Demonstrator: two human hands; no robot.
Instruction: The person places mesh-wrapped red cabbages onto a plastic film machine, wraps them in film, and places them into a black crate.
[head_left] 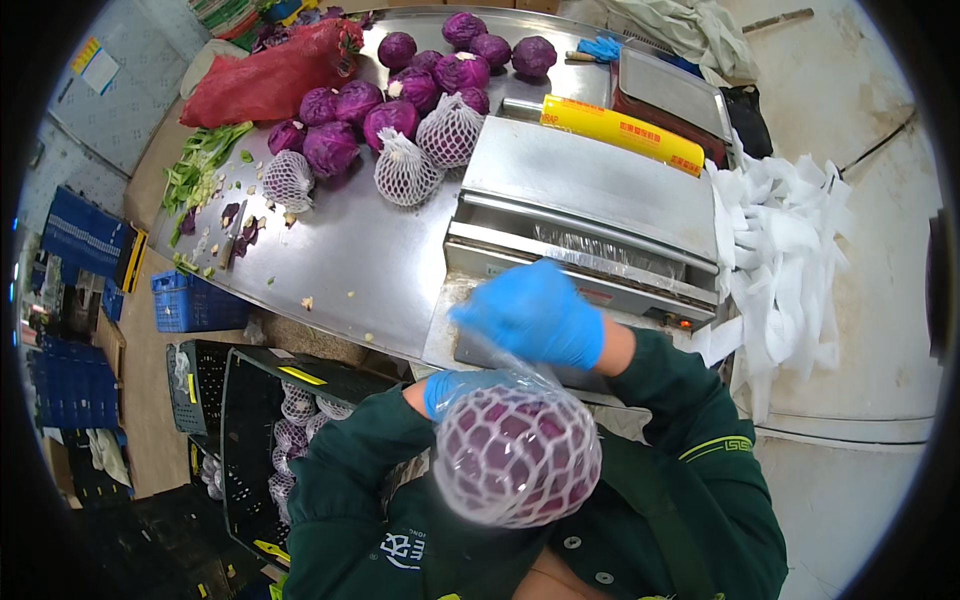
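Close to my chest is a purple cabbage (518, 455) in a white foam net, with clear plastic film around it. My left hand (455, 388), in a blue glove, grips this cabbage from its far left side, and the cabbage hides part of the fingers. Just beyond it my right hand (535, 315), also gloved in blue and somewhat blurred, is closed on a gathered strand of the clear plastic film (515, 362) that stretches up from the cabbage. Under and beyond my right hand stands the metal film-wrapping machine (590, 185).
Bare purple cabbages (330, 148) and a few netted ones (407, 170) lie on the steel table (330, 255), beside a red mesh sack (265, 85) and a knife (233, 235). A yellow film roll (622, 133) rests atop the machine. White foam nets (785, 270) hang right; a dark crate (240, 450) stands lower left.
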